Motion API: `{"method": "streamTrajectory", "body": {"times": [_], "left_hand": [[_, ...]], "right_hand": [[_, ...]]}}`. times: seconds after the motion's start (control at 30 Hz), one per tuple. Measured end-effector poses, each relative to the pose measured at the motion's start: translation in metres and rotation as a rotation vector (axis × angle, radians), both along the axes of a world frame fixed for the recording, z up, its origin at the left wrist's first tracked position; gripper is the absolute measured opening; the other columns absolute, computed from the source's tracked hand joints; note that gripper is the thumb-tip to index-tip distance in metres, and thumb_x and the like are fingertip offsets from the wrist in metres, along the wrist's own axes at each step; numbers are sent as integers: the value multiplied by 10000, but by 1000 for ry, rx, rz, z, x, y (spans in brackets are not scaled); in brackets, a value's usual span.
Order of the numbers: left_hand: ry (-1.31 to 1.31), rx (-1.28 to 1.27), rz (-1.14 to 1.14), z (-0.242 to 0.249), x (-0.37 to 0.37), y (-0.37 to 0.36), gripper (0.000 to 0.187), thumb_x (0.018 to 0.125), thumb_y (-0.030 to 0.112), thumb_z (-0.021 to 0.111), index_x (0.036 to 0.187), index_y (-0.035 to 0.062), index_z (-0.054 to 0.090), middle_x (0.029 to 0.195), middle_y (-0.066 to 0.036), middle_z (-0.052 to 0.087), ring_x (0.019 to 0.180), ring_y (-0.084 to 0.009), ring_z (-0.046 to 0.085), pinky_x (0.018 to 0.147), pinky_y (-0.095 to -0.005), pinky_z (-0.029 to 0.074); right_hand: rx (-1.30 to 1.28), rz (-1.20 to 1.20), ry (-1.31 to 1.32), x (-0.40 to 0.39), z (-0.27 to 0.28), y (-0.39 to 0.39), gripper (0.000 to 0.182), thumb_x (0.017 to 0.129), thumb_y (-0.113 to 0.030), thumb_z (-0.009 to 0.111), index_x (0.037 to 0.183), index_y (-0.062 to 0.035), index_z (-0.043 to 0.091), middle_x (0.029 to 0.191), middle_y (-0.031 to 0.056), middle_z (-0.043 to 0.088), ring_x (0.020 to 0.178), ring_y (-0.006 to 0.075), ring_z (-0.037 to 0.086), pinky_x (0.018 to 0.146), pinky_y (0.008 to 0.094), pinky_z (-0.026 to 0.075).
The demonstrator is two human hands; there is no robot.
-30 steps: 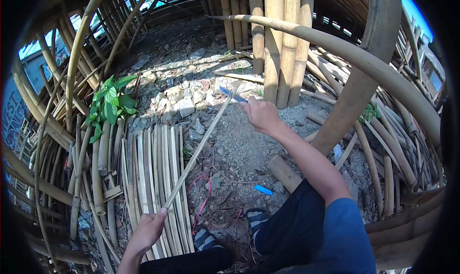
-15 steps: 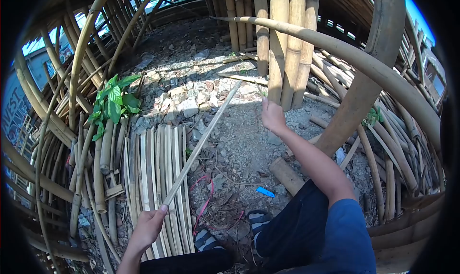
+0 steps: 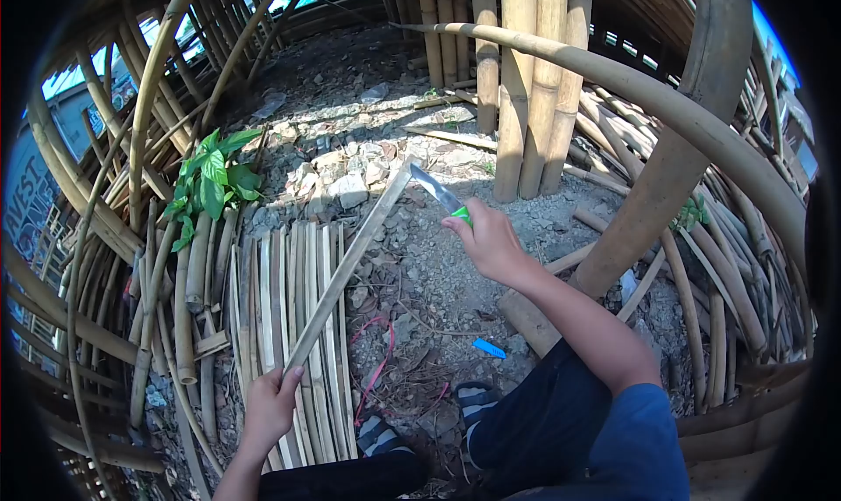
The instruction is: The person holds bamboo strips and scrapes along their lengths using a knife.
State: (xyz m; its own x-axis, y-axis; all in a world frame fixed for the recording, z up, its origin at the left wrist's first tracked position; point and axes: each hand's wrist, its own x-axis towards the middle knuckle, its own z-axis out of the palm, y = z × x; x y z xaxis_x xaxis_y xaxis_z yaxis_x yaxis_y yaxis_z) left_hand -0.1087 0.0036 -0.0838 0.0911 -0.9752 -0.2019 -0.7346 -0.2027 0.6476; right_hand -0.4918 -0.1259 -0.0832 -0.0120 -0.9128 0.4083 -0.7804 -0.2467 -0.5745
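My left hand (image 3: 272,412) is closed round the lower end of a long, flat bamboo strip (image 3: 343,278), which slants up and away to the right. In my right hand (image 3: 492,243) is a knife (image 3: 436,193) with a green handle, its blade pointing up and left. The blade's tip end meets the strip's far end. Under the strip, a row of split bamboo slats (image 3: 302,326) lies side by side on the ground, beside my left foot.
A blue plastic piece (image 3: 489,349) and a pink string (image 3: 383,361) lie on the gravel. Thick bamboo poles (image 3: 517,98) stand ahead, and a large slanted pole (image 3: 644,212) rises at right. A leafy plant (image 3: 213,179) grows at left among stacked bamboo.
My right hand has turned and drawn slightly nearer, bringing the knife blade into clear view against the strip's far end. The strip now shows more of its flat face.
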Motion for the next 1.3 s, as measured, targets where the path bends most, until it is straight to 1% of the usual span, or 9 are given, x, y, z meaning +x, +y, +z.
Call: {"method": "streamTrajectory", "body": {"times": [0.2,0.6,0.67,0.8,0.97,1.0,1.03,1.1,1.3], "left_hand": [[19,7,57,6,0,-2,458,986,333,586,660,14,547,534,-11,493,500,-80,472,486,-292,383],[-91,-81,-8,-5,5,-2,434,1030,327,447,886,-28,651,611,-220,580,633,-394,618,613,-464,449],[-78,-48,-10,0,0,0,430,1031,329,445,907,-28,649,616,-223,581,641,-399,620,615,-462,452],[-31,14,-85,8,-7,4,430,1039,340,426,990,-38,626,713,-252,601,733,-393,634,682,-449,464],[-7,2,-143,11,-18,6,443,1045,353,396,980,-35,598,796,-263,613,825,-428,624,746,-460,461],[-20,57,-145,13,-19,5,424,1063,344,380,1007,-14,600,785,-158,568,774,-257,568,764,-383,448],[-21,59,-150,13,-20,6,424,1063,344,380,1007,-14,600,785,-158,568,774,-257,568,764,-383,448],[13,-31,-179,12,-24,7,426,1045,341,395,972,-28,593,792,-259,612,801,-425,622,728,-473,456],[45,44,-130,8,-25,6,429,1023,366,458,883,-23,575,668,-207,565,652,-356,583,633,-450,430]], "right_hand": [[-48,69,-67,-3,-6,-2,331,939,-249,650,849,30,495,767,243,625,718,440,618,644,487,463],[156,37,-289,10,-9,2,355,998,-334,545,938,14,514,773,224,623,755,405,639,664,471,459],[-64,-47,-231,16,-16,2,410,1024,-405,463,990,-2,530,734,228,620,735,418,643,668,488,466],[118,-13,-158,28,-6,12,465,1030,-441,420,972,-1,560,671,236,609,697,436,639,655,510,469],[27,60,-113,54,-23,24,532,1021,-435,440,756,12,555,577,233,575,582,438,609,579,535,454],[30,56,-113,61,-23,28,532,1021,-435,440,756,12,555,577,233,575,582,438,609,579,535,454],[-22,82,-48,70,-21,34,520,1012,-429,462,730,-1,547,554,215,571,532,416,601,534,526,453],[-71,104,18,83,-22,43,510,1003,-424,484,704,-14,539,531,198,568,483,394,593,489,518,453],[-327,241,149,99,-26,52,457,959,-404,585,684,-46,510,459,140,514,385,324,546,375,443,421]]}}
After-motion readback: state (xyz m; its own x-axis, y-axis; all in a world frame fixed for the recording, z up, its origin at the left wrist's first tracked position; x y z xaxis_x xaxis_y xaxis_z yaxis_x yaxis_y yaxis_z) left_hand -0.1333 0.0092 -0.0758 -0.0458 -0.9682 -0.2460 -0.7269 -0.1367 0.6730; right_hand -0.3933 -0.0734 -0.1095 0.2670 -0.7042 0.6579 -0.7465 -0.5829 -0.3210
